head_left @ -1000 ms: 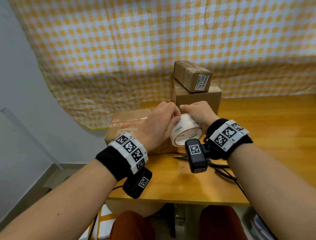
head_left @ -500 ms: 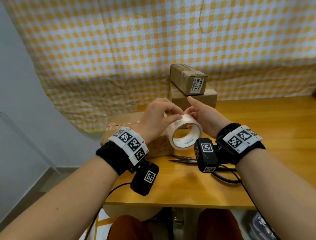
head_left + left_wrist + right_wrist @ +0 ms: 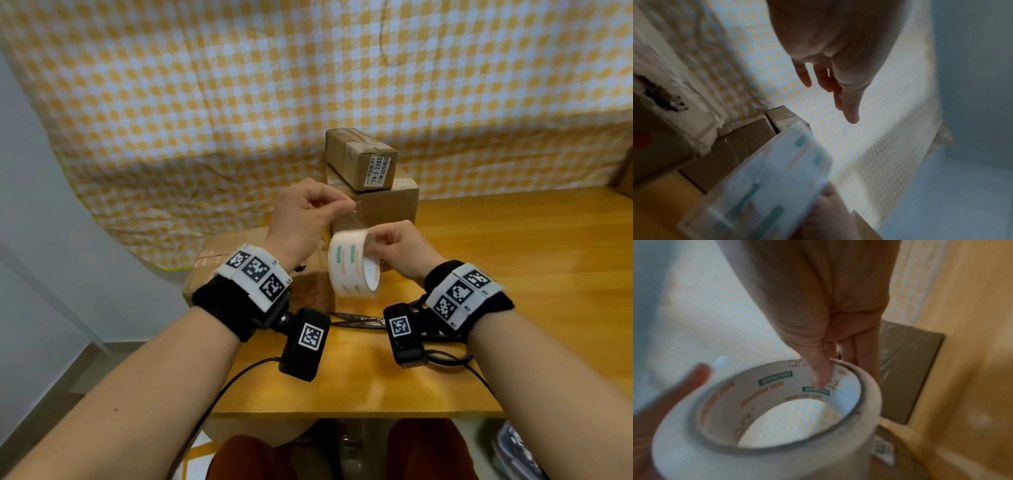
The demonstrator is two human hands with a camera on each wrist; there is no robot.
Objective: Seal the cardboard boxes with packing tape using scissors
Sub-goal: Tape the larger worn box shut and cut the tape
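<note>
Nearest me, on the tabletop (image 3: 376, 387) at about 6 o'clock from my hands, the scissors (image 3: 356, 322) lie flat, dark, partly hidden behind the wrist cameras; nobody holds them.

Above them I hold the tape roll (image 3: 352, 263) clear of the tabletop. My right hand (image 3: 399, 250) grips it, thumb hooked inside the core and fingers (image 3: 865, 353) along the outer wall. It is a wide roll of clear packing tape on a pale card core printed with green and orange marks. I judge it light and rigid, the outer wrap slick, so the hold through the core seems the surest; squeezing only the outside might let it spin or slip.

At 11 o'clock from the roll my left hand (image 3: 308, 212) is raised, thumb and forefinger pinched on what looks like the free end of the tape (image 3: 354, 214), a thin clear strip running down to the roll. That film will be limp and sticky on one face, and I expect it to fold on itself if it goes slack, so I would keep it taut.

Farther, at 9 o'clock, sits a low cardboard box (image 3: 239, 260). Beyond, at 12 o'clock, a larger box (image 3: 387, 205) carries a small taped box (image 3: 359, 157) with a white label, against the yellow checked cloth (image 3: 239, 102).
</note>
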